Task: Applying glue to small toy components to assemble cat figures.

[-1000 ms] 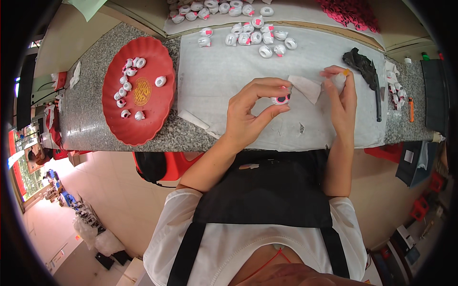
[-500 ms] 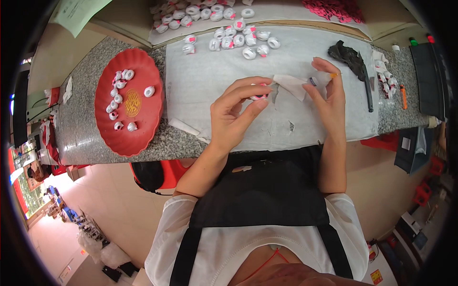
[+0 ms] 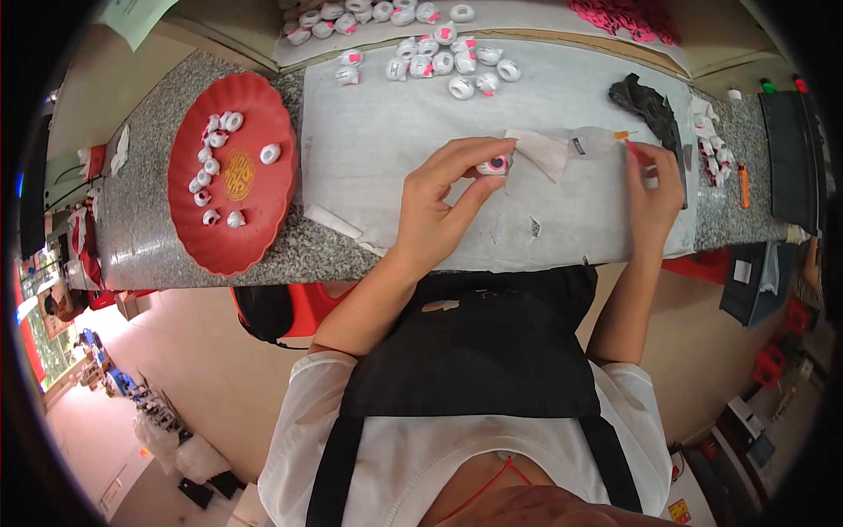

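My left hand (image 3: 443, 202) pinches a small white rounded piece (image 3: 493, 165) with a pink-rimmed black spot, between thumb and fingers above the white sheet (image 3: 395, 132). Beside it lies a folded white tissue (image 3: 537, 155). A clear squeeze bottle (image 3: 590, 142) with an orange tip rests against the tissue, apart from both hands. To the right of the bottle, my right hand (image 3: 657, 186) is closed, with its fingers curled toward the thumb. A reddish bit shows at its fingertips, too small to name.
A red scalloped tray (image 3: 272, 215) with several white pieces stands at the left. More white pieces (image 3: 443, 61) lie at the back, near a pink heap (image 3: 619, 19). Black crumpled plastic (image 3: 645, 98) and an orange marker (image 3: 744, 186) are on the right.
My right hand has moved right and slightly down, away from the squeeze bottle, and its fingers have curled in. My left hand has shifted slightly right and still holds the white piece.
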`<state>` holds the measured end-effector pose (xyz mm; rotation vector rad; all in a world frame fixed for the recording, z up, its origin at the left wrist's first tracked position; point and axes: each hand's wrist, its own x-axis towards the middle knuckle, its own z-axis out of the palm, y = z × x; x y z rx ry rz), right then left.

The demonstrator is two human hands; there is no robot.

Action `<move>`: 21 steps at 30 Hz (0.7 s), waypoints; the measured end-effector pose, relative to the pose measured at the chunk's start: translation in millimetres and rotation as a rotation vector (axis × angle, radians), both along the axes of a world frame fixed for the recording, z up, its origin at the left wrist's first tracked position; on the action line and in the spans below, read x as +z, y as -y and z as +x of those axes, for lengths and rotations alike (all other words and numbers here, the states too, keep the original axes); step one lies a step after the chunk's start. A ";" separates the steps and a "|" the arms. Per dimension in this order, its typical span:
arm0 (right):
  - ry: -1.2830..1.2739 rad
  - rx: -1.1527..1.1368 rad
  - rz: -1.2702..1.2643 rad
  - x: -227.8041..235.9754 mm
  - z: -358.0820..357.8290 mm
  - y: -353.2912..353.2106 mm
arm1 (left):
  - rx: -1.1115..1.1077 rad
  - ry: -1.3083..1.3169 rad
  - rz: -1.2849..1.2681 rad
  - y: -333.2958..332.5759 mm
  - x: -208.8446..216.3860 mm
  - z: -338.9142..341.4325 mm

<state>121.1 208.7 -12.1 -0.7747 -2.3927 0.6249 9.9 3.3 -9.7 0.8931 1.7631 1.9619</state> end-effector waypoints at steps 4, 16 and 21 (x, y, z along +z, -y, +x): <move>-0.356 0.124 -0.306 16.4 10.9 30.0 | 0.063 -0.031 0.004 -7.5 -3.3 4.1; -0.371 0.544 -0.044 15.4 -33.1 79.2 | 0.048 -0.122 -0.098 -0.4 -2.9 1.4; -0.393 0.487 -0.053 24.0 -29.9 87.3 | 0.070 -0.191 -0.067 -0.4 -1.9 2.8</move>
